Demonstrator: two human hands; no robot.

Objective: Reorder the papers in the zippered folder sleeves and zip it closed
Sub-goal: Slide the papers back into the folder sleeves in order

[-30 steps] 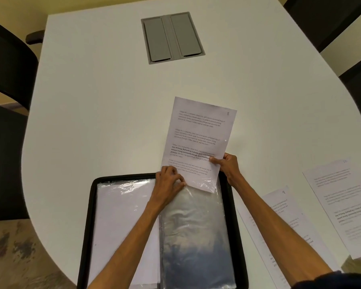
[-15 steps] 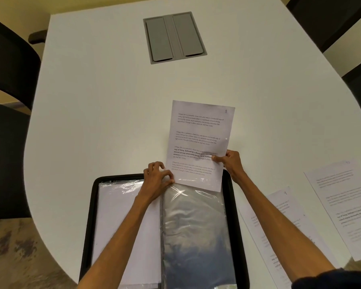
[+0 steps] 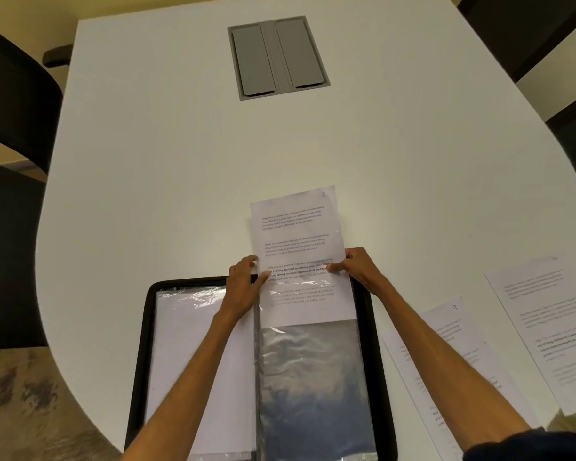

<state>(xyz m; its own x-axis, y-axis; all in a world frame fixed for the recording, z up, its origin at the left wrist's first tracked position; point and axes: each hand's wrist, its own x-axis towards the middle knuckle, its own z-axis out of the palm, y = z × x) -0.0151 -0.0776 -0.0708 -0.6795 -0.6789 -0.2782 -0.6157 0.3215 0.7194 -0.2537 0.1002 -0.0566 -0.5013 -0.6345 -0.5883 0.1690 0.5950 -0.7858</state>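
Note:
A black zippered folder (image 3: 368,327) lies open at the table's near edge. Its left sleeve (image 3: 187,344) holds white paper. Its right clear sleeve (image 3: 313,377) looks dark and empty lower down. A printed sheet (image 3: 296,234) stands partly inside the top of the right sleeve, its upper half sticking out onto the table. My left hand (image 3: 243,284) pinches the sheet's left edge at the sleeve's mouth. My right hand (image 3: 353,264) pinches the sheet's right edge.
Two more printed sheets lie on the white table to the right, one close to the folder (image 3: 446,361) and one further out (image 3: 552,327). A grey cable hatch (image 3: 278,56) is set in the table ahead. Dark chairs (image 3: 10,104) stand at both sides.
The sheet has straightened and slid down into the right sleeve. My left hand moved from the sleeve's mouth to the sheet's left edge.

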